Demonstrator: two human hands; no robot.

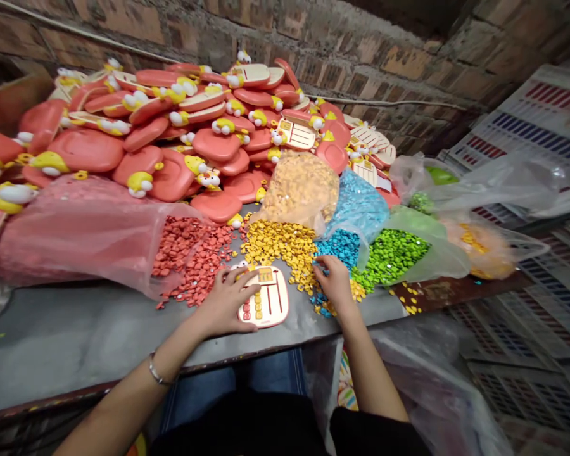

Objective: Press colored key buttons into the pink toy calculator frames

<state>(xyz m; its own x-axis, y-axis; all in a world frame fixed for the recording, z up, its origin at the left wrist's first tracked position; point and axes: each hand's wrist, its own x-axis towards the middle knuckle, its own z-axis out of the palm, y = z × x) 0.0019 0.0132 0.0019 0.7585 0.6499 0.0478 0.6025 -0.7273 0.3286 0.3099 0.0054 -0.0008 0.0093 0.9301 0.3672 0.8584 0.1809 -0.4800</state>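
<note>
A cream toy board point(276, 303) with a red rim and slots lies on the table in front of me. Red and yellow pieces sit in two of its columns. My left hand point(228, 301) grips the board's left side, fingers over its upper part and thumb along the near edge. At the border of the yellow pieces point(285, 244) and blue pieces point(339, 247), my right hand point(335, 282) has its fingertips drawn together; whatever is between them is too small to make out. Red pieces point(202, 266) spill out left of the board.
Behind the pieces rises a heap of red toy boards point(213, 142) with yellow and white figures, against a brick wall point(332, 57). Green pieces point(394, 253) spill from a plastic bag at the right. A pink bag point(90, 234) lies left. Slatted crates point(541, 126) stand far right.
</note>
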